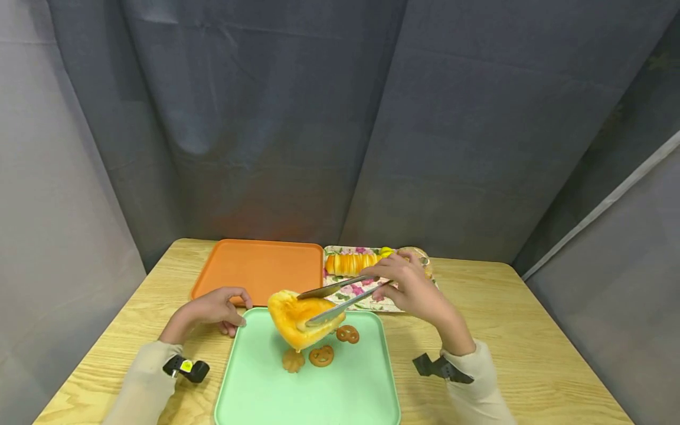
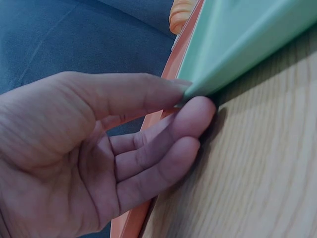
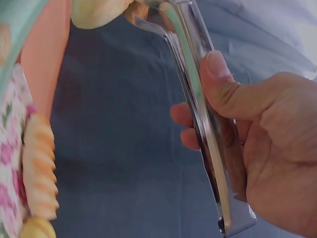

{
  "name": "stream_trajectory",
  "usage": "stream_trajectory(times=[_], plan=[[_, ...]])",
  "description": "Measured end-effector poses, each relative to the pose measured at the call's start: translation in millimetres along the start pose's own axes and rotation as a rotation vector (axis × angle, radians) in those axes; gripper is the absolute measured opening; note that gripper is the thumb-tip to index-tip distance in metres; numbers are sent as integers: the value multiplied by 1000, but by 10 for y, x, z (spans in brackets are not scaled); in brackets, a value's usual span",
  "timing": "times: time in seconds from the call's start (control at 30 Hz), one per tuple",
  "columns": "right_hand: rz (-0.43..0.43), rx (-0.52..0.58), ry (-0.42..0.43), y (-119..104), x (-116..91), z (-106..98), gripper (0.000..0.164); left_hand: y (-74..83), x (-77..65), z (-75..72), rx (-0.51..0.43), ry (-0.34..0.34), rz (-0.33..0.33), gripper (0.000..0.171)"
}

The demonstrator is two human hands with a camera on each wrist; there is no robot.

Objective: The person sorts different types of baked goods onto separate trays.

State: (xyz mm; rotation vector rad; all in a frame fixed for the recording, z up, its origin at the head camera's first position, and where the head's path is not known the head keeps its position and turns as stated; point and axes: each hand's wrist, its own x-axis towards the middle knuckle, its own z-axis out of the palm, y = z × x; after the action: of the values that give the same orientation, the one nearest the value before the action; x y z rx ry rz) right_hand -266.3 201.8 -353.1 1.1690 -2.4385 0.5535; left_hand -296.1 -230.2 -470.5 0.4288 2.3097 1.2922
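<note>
My right hand (image 1: 411,289) grips metal tongs (image 3: 210,144), thumb on one arm and fingers around the other. Between the tong tips a golden, heart-shaped bread (image 1: 297,321) is held above the light green tray (image 1: 308,401). Under it on that tray lie two small pretzels (image 1: 321,356) and a scalloped brown cookie (image 1: 293,360). At the green tray's far left corner, my left hand (image 1: 218,310) pinches the rim. Its thumb (image 2: 143,91) lies on top and the fingertips curl against the underside in the left wrist view.
Behind the green tray sits an orange tray (image 1: 265,268). To its right, a floral tray (image 1: 347,290) bears a ridged bread roll (image 1: 350,264), a yellow piece (image 1: 386,251) and a round item partly hidden by my right hand. Grey curtains (image 1: 276,118) stand around the wooden table (image 1: 494,354).
</note>
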Motion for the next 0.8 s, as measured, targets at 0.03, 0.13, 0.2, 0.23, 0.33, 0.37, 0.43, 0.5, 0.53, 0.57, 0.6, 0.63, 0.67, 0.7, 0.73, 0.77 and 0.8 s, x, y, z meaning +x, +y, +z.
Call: stream_trajectory(times=[0.03,0.13,0.2,0.23,0.33,0.37,0.43,0.5,0.53,0.57,0.6,0.63,0.67,0.7,0.73,0.77,0.8], plan=[[9,-16,18,31,-15,-30,43,0,-1,-1,1,0,0,29],[28,-71,84,137,-64,-98,43,2,-9,-3,-5,0,-1,29],[49,-105,121,204,-96,-138,45,1,-16,-5,-9,-1,0,29],[60,-121,139,235,-110,-154,45,1,-19,-6,-11,-2,0,29],[98,-157,170,312,-150,-193,44,-3,-28,-8,-14,-3,1,30],[109,-169,174,334,-162,-202,45,-6,-30,-9,-13,-4,2,30],[129,-189,175,372,-181,-213,44,-9,-35,-10,-11,-5,5,30],[149,-201,170,403,-195,-216,45,-11,-39,-10,-9,-5,8,30],[155,-207,168,418,-198,-214,45,-11,-42,-11,-8,-5,9,29],[161,-212,164,434,-202,-206,45,-12,-43,-11,-8,-4,8,29],[167,-218,160,449,-205,-197,45,-12,-44,-12,-8,-3,7,29],[172,-223,156,465,-206,-187,45,-12,-44,-11,-9,-2,5,29],[177,-230,150,482,-208,-175,45,-12,-44,-11,-9,-1,3,29],[180,-239,146,501,-210,-162,45,-13,-42,-10,-10,-1,1,29],[183,-247,142,518,-210,-147,45,-13,-41,-11,-11,0,-1,29],[187,-253,137,535,-211,-131,45,-13,-40,-11,-11,0,-3,29],[190,-259,133,551,-212,-116,45,-13,-40,-11,-11,0,-4,29]])
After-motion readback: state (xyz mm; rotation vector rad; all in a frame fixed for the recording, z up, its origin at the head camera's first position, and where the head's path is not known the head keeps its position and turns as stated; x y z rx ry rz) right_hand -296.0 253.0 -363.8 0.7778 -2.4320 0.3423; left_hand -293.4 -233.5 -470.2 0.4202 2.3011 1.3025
